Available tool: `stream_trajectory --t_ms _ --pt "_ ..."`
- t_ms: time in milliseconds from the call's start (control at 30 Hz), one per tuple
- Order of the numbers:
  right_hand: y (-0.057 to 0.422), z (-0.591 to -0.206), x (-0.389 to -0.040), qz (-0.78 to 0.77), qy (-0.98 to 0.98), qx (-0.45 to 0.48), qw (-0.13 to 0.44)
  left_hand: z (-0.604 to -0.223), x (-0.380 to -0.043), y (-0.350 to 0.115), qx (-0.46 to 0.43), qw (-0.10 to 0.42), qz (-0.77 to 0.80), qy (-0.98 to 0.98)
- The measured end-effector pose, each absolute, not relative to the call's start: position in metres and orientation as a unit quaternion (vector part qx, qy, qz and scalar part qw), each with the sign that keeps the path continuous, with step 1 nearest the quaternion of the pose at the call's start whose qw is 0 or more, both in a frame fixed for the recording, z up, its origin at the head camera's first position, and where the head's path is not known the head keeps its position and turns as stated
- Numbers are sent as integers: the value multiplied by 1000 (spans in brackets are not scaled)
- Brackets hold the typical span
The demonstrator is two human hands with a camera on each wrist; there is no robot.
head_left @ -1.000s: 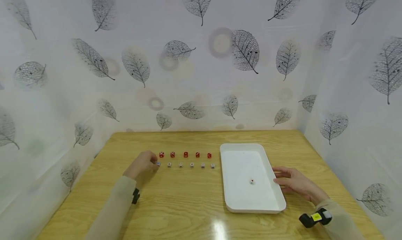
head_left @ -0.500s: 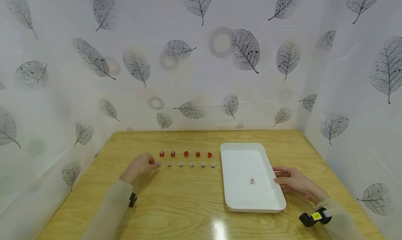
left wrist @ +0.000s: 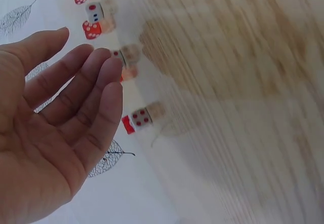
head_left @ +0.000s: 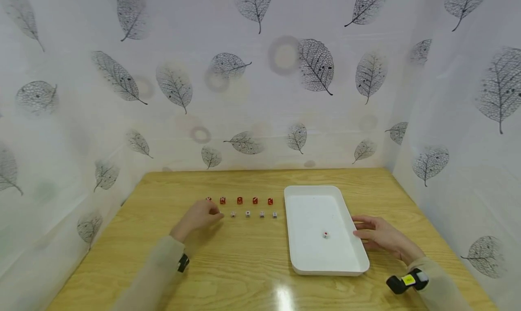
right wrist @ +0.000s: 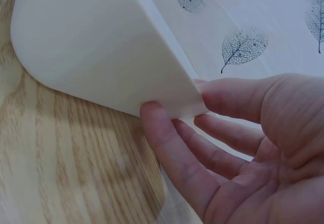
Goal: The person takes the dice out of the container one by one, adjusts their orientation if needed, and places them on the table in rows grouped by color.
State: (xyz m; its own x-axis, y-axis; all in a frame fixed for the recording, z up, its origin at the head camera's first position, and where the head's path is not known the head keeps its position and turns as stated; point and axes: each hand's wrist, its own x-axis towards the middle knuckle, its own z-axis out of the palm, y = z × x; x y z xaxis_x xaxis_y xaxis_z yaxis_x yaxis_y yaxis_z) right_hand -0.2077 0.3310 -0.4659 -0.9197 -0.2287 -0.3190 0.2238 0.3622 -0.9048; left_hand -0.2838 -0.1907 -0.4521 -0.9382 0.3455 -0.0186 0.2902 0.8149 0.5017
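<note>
My left hand (head_left: 200, 218) is over the left end of a row of small white dice (head_left: 247, 214), covering the leftmost one in the head view. In the left wrist view its fingers are loosely bent, the thumb apart, with nothing between them. Just beyond the fingertips is a partly hidden white die (left wrist: 118, 56); another white die (left wrist: 140, 116) lies lower down beside a red one. My right hand (head_left: 384, 238) holds the right side of a white tray (head_left: 315, 266), thumb at the rim and fingers against the outer wall. One white die (head_left: 325, 234) lies inside the tray.
Behind the white dice runs a row of red dice (head_left: 239, 200). The wooden table (head_left: 228, 275) ends against a leaf-patterned sheet (head_left: 264, 98) that hangs at the back and both sides. Each wrist wears a black strap device (head_left: 407, 281).
My left hand has moved right, from the leftmost white die to the second one in the row. The right hand and the tray have stayed where they were.
</note>
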Motion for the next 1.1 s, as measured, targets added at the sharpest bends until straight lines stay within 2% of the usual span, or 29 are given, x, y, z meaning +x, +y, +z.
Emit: stream_trajectory --t_ms 433,767,1100 --pt "330 -467 -208 -563 803 3 196 -458 -282 -160 189 -3 255 948" --pt "329 -466 -207 -568 800 1 194 -471 -283 -131 227 -5 253 940" --pt "329 -466 -207 -566 801 5 196 -467 -281 -107 247 5 251 936"
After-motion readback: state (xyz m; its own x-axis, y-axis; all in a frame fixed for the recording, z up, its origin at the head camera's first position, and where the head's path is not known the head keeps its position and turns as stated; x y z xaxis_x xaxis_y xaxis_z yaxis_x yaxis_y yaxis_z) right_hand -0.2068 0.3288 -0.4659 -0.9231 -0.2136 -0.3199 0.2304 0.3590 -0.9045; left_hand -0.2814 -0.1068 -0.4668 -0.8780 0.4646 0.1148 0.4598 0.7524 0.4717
